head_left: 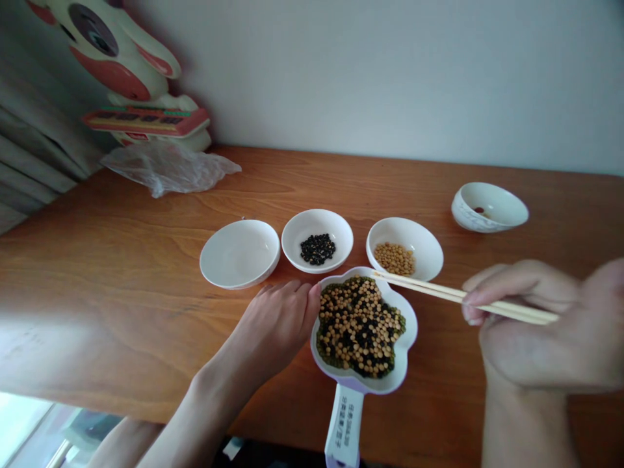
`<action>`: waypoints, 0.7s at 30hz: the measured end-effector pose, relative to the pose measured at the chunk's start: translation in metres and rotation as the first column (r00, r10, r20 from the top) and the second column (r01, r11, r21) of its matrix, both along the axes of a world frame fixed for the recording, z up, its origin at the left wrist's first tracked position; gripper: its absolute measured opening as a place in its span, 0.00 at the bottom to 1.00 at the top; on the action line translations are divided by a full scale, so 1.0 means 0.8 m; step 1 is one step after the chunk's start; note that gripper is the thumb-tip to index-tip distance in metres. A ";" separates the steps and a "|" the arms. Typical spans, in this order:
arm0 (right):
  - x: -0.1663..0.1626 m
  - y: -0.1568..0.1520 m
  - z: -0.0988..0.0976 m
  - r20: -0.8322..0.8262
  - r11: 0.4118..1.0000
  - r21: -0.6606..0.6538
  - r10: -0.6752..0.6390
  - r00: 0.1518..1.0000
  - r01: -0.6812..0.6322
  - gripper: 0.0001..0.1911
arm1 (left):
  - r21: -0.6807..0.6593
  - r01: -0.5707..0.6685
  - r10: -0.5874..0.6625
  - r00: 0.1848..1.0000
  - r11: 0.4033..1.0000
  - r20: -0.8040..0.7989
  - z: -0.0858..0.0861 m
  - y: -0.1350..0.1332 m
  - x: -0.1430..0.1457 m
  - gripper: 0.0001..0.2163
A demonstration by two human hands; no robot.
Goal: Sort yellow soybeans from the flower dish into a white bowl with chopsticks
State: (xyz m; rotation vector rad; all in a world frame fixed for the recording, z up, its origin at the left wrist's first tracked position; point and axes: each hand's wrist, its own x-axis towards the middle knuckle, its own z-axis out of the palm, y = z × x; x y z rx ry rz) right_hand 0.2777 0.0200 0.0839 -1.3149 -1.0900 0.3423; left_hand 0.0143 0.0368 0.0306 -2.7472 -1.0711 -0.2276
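A flower-shaped white dish (407, 354) with a handle holds mixed yellow, black and green beans. My left hand (277, 322) rests on the table with curled fingers touching the dish's left rim. My right hand (541, 325) grips a pair of wooden chopsticks (439, 290), whose tips point left over the dish's far edge. Behind the dish stand three white bowls: an empty bowl (240, 253), a bowl with black beans (317, 238) and a bowl with yellow beans (404, 247).
A patterned bowl (489, 207) sits at the far right of the wooden table (121, 260). A crumpled plastic bag (168, 167) and a cartoon-figure toy (121, 71) stand at the back left by the wall. The table's near edge runs below my arms.
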 end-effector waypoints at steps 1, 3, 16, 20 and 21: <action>-0.001 0.000 0.003 -0.016 0.997 0.012 -0.074 0.997 0.074 0.42 | -0.011 -0.008 0.008 1.000 1.000 0.002 0.000 0.000 0.000 0.14; -0.004 0.002 0.008 -0.033 0.974 0.038 -0.221 0.975 0.222 0.41 | 0.015 0.003 -0.003 1.000 1.000 -0.003 0.001 -0.001 0.000 0.14; 0.008 0.008 0.008 -0.090 0.984 -0.049 -0.177 0.980 0.173 0.42 | 0.157 0.072 -0.062 0.996 0.985 -0.064 -0.001 -0.005 -0.005 0.12; 0.019 0.006 0.008 -0.152 0.997 -0.054 -0.055 0.987 0.048 0.43 | 0.149 0.057 -0.044 0.995 0.987 -0.089 0.001 -0.006 -0.004 0.11; 0.020 0.005 0.008 -0.156 0.998 -0.055 0.003 0.988 -0.012 0.43 | 0.137 0.046 -0.034 0.995 0.989 -0.090 0.002 -0.005 -0.003 0.11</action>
